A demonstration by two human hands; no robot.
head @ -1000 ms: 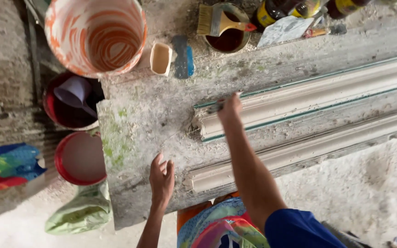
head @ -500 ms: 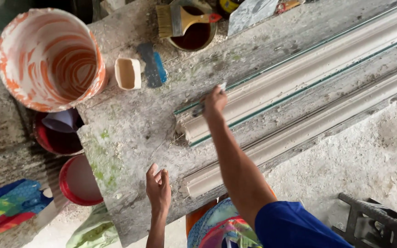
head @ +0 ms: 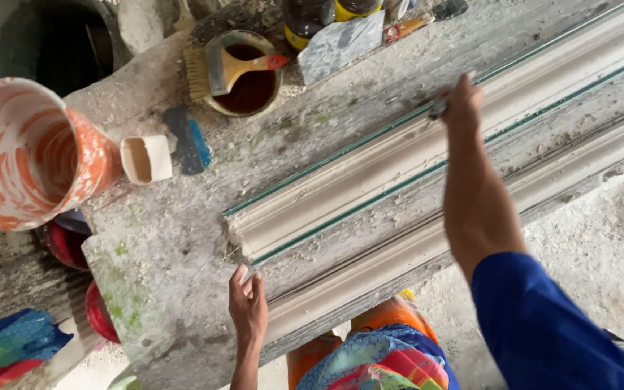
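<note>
Moulding lies under right hand, beyond left hand.

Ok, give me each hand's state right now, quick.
Left hand: open, flat on the bench beside the moulding end, holding nothing.
Right hand: closed on a small tool pressed to the long moulding.

You have two plaster mouldings, one brush, one orange-streaked bucket, and two bottles.
</note>
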